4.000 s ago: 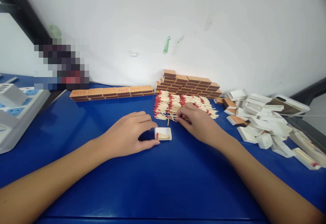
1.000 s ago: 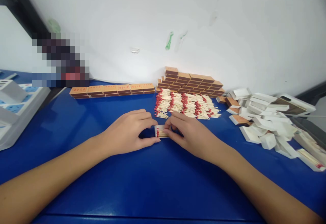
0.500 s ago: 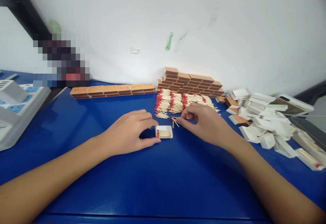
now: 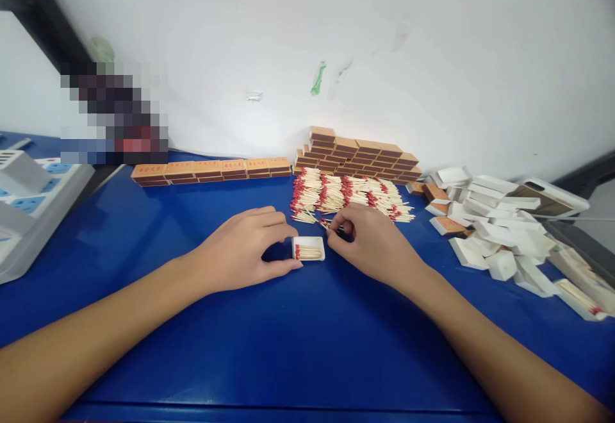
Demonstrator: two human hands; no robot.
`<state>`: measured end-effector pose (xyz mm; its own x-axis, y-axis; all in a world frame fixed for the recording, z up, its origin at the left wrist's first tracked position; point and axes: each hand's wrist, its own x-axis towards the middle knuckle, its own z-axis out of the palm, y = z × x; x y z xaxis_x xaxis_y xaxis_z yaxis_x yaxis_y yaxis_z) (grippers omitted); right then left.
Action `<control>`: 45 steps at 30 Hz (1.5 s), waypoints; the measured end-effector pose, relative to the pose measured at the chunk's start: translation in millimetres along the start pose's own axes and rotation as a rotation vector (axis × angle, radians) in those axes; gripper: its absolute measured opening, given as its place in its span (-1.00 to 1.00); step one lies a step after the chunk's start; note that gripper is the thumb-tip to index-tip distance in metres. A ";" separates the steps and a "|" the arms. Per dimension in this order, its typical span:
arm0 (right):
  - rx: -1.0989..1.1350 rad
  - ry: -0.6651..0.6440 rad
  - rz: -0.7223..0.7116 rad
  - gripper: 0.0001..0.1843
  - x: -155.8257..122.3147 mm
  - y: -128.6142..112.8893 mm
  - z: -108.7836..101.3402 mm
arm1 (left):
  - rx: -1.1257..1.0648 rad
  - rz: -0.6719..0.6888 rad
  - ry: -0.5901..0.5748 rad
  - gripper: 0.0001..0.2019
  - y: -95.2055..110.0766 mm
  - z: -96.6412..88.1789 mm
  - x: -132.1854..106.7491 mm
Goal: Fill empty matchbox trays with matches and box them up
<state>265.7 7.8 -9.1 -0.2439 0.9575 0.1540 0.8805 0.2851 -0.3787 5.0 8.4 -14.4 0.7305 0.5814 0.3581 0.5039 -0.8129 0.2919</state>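
Observation:
A small white matchbox tray lies on the blue table with several red-headed matches inside, along its near side. My left hand holds the tray's left end between thumb and fingers. Just beyond the tray's right end, my right hand is closed in a pinch at a few loose matches; its fingertips partly hide them. Behind that hand spreads a large pile of matches, their red heads mostly to the left.
Stacked matchboxes stand against the wall behind the pile. A low row of matchboxes extends left. Jumbled white trays and a phone-like object lie at right. A power strip sits at far left.
My right hand has come slightly nearer and left, from the pile's front edge to the loose matches beside the tray. My left hand and the tray stay in place.

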 end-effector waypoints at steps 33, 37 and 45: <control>-0.080 -0.167 -0.209 -0.84 -3.2 17.6 -17.1 | 0.021 0.006 0.004 -0.71 1.0 -0.1 -0.9; -0.090 -0.174 -0.230 -0.86 -2.4 20.3 -15.5 | 0.030 0.005 0.000 -0.71 1.2 -0.1 -0.9; -0.084 -0.233 -0.211 -0.81 -6.0 21.5 -13.8 | 0.023 0.008 0.001 -0.71 -0.1 0.3 -0.4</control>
<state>291.8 7.6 -5.5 -0.5023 0.8647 0.0045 0.8288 0.4829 -0.2826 4.8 8.2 -14.8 0.7341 0.5748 0.3615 0.5082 -0.8182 0.2689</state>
